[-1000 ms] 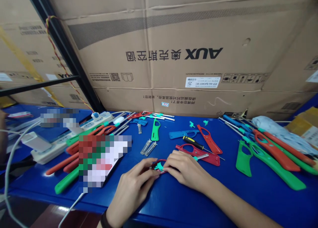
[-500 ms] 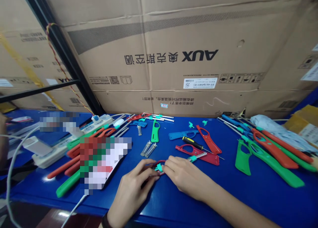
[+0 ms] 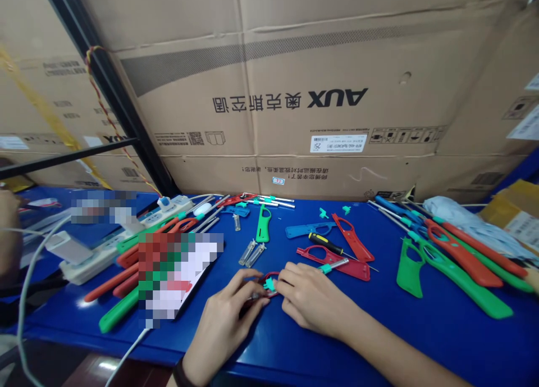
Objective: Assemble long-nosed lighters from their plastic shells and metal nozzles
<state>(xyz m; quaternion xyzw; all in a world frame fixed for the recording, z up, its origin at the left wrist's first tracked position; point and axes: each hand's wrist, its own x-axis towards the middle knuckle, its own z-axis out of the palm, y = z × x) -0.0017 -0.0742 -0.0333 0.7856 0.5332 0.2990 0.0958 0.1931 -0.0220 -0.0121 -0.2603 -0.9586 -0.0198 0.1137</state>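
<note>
Red plastic part (image 3: 261, 278) with a teal clip (image 3: 269, 285) is sitting low in the centre of the frame, gripped over the blue workbench top (image 3: 379, 342) between both hands! The left hand (image 3: 223, 314) is reaching in from the bottom, its fingers (image 3: 252, 288) curling narrowly around the red part, while the right hand (image 3: 314, 300) is pressing in from the right, its fingertips (image 3: 285, 280) closing on the clip. Just beyond the right hand, a red lighter shell (image 3: 353, 270) is lying flat, a metal rod (image 3: 334, 267) is resting across it, and a yellow-and-black screwdriver (image 3: 324, 243) is lying just above. A green shell (image 3: 263, 224) and a blue shell (image 3: 305, 230) are lying towards the middle of the frame, green and red handles (image 3: 455, 274) are piling up at right, and a big AUX cardboard carton (image 3: 295, 67) is towering behind everything
</note>
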